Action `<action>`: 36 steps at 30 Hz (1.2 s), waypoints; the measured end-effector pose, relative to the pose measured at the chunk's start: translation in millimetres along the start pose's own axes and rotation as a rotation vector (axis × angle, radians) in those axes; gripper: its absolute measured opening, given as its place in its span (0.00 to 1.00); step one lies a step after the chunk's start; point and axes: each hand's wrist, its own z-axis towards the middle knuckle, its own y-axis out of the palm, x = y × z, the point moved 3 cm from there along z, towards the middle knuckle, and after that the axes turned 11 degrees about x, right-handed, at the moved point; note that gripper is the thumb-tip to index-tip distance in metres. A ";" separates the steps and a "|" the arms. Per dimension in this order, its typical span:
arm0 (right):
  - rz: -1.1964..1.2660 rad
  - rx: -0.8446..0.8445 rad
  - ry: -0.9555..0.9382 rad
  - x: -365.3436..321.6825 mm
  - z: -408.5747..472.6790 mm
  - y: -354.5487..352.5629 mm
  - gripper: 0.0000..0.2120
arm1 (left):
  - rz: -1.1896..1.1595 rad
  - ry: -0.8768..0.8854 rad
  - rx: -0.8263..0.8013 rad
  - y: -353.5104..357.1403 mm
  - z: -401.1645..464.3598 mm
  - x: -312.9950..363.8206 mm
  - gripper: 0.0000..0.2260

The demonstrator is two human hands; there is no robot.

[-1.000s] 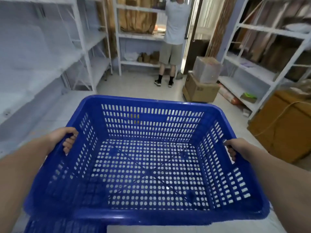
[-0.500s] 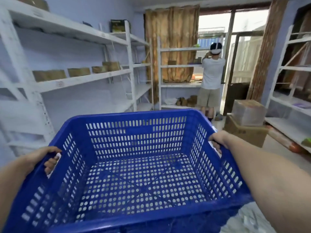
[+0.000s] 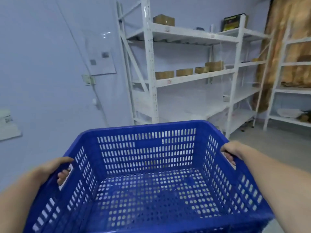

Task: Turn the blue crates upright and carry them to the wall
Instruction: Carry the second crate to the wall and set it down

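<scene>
— Currently, head view: where is the blue crate [image 3: 148,179]?

— Upright, open side up, held off the floor in front of the person, facing a pale wall [image 3: 42,81] with a white shelving rack [image 3: 152,78] to its right.

— State of the grip?

— Left hand [image 3: 52,169] is wrapped round the left handle slot, fingers curled through it. Right hand [image 3: 233,151] is clamped over the right rim; its fingertips appear to hook into the slot, though blur limits certainty.

— Contents?

— Only the perforated base shows.
</scene>
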 end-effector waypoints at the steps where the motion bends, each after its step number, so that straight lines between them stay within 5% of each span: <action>1: -0.008 -0.039 -0.014 -12.6 -2.4 21.2 0.24 | -0.019 -0.013 0.036 -23.8 -5.4 -10.8 0.18; 19: -0.168 -0.398 -0.236 -242.5 -139.1 381.7 0.25 | -0.280 -0.231 0.402 -398.1 -8.1 -185.7 0.19; 36: -0.271 -0.371 -0.157 -311.6 -25.6 573.0 0.25 | -0.261 -0.400 0.459 -424.6 161.2 -229.4 0.20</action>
